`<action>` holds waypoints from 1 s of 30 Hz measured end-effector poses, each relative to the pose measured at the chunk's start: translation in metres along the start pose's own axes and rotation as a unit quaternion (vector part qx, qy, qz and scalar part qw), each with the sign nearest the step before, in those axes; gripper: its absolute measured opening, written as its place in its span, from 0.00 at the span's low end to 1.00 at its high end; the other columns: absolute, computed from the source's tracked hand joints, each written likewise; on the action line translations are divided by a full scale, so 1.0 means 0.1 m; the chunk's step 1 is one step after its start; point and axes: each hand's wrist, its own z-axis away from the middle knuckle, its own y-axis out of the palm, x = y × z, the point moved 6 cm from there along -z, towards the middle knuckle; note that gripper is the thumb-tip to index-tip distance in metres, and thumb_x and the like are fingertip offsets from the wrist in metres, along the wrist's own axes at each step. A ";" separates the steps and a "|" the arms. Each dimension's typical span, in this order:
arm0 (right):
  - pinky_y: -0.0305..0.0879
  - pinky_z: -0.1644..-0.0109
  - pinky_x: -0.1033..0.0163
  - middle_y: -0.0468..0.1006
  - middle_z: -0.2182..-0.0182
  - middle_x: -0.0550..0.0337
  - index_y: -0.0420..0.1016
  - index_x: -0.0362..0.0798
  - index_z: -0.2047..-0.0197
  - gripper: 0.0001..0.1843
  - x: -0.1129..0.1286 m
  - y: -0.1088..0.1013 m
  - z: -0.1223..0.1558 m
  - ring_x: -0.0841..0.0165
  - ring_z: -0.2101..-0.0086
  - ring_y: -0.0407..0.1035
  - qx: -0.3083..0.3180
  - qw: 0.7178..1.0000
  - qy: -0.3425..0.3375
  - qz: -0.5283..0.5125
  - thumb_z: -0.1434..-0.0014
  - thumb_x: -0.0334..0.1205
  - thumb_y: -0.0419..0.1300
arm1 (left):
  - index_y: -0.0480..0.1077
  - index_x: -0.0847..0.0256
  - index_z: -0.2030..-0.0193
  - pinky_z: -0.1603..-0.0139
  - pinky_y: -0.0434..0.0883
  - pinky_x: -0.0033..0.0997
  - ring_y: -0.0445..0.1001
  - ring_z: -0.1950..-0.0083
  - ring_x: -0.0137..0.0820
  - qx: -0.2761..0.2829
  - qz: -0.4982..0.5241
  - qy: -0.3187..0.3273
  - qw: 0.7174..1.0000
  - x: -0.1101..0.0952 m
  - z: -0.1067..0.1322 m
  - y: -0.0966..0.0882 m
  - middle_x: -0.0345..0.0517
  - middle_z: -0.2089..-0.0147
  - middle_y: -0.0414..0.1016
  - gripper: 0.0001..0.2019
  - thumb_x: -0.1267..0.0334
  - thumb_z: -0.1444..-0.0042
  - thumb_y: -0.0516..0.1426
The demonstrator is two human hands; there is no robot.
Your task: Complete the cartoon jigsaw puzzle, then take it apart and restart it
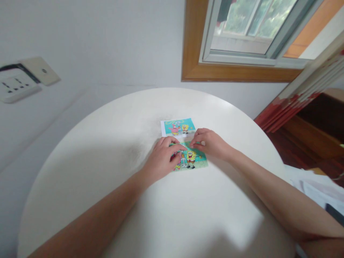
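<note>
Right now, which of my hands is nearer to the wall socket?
Left. Your left hand rests on the puzzle, on the side toward the socket. Your right hand is at the puzzle's opposite side, farther from the socket.

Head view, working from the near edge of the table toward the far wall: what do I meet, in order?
Bare table top → puzzle, with the left hand and right hand on it → picture card → window.
</note>
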 end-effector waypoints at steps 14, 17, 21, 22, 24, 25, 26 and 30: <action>0.64 0.60 0.64 0.75 0.69 0.59 0.80 0.49 0.68 0.08 -0.03 0.03 0.00 0.70 0.67 0.68 -0.002 1.000 0.019 0.000 0.46 0.30 0.60 | 0.73 0.57 0.54 0.43 0.62 0.40 0.66 0.48 0.36 -0.064 0.052 -0.015 0.996 0.03 -0.02 -0.09 0.45 0.55 0.69 0.13 0.71 0.43 0.53; 0.65 0.60 0.64 0.75 0.68 0.59 0.80 0.48 0.67 0.08 -0.05 0.02 0.00 0.71 0.68 0.69 0.014 1.000 0.022 -0.011 0.46 0.30 0.60 | 0.73 0.58 0.56 0.44 0.63 0.38 0.66 0.49 0.36 -0.103 0.087 -0.044 0.990 0.08 -0.02 -0.15 0.45 0.56 0.69 0.13 0.73 0.44 0.51; 0.67 0.59 0.63 0.77 0.65 0.56 0.79 0.47 0.64 0.10 -0.07 -0.32 0.04 0.70 0.66 0.71 -0.040 0.999 0.032 0.007 0.43 0.31 0.57 | 0.71 0.59 0.57 0.46 0.63 0.37 0.67 0.49 0.35 -0.147 0.118 -0.069 0.980 0.16 0.00 -0.20 0.44 0.55 0.70 0.15 0.75 0.44 0.48; 0.68 0.59 0.63 0.77 0.64 0.55 0.79 0.47 0.62 0.10 -0.07 -0.42 0.06 0.70 0.66 0.71 -0.047 0.998 0.036 0.008 0.42 0.32 0.56 | 0.71 0.59 0.57 0.46 0.63 0.37 0.67 0.49 0.35 -0.160 0.122 -0.073 0.977 0.17 0.00 -0.21 0.44 0.55 0.70 0.15 0.74 0.44 0.47; 0.69 0.57 0.62 0.79 0.60 0.55 0.79 0.49 0.59 0.12 -0.06 -0.54 0.12 0.69 0.62 0.72 -0.030 0.999 0.039 0.020 0.40 0.34 0.54 | 0.71 0.59 0.59 0.46 0.64 0.37 0.68 0.50 0.35 -0.187 0.131 -0.085 0.970 0.21 0.01 -0.24 0.44 0.56 0.70 0.14 0.74 0.44 0.46; 0.69 0.55 0.60 0.79 0.58 0.56 0.78 0.50 0.56 0.13 -0.04 -0.56 0.16 0.68 0.60 0.73 -0.013 0.999 0.041 0.031 0.39 0.35 0.53 | 0.71 0.59 0.60 0.46 0.64 0.37 0.68 0.50 0.35 -0.202 0.136 -0.094 0.965 0.24 0.02 -0.26 0.44 0.56 0.70 0.14 0.74 0.44 0.46; 0.69 0.53 0.58 0.79 0.56 0.56 0.77 0.51 0.54 0.15 -0.02 -0.55 0.22 0.67 0.59 0.73 0.006 0.998 0.042 0.042 0.39 0.35 0.52 | 0.71 0.59 0.60 0.47 0.65 0.37 0.68 0.51 0.35 -0.217 0.141 -0.104 0.960 0.27 0.03 -0.28 0.44 0.57 0.71 0.14 0.73 0.45 0.46; 0.63 0.41 0.52 0.71 0.43 0.51 0.64 0.49 0.38 0.23 0.17 -0.24 0.50 0.62 0.44 0.66 0.050 0.995 -0.003 0.086 0.35 0.40 0.49 | 0.70 0.60 0.63 0.51 0.67 0.35 0.69 0.55 0.34 -0.284 0.162 -0.126 0.937 0.40 0.08 -0.37 0.43 0.60 0.71 0.13 0.74 0.47 0.46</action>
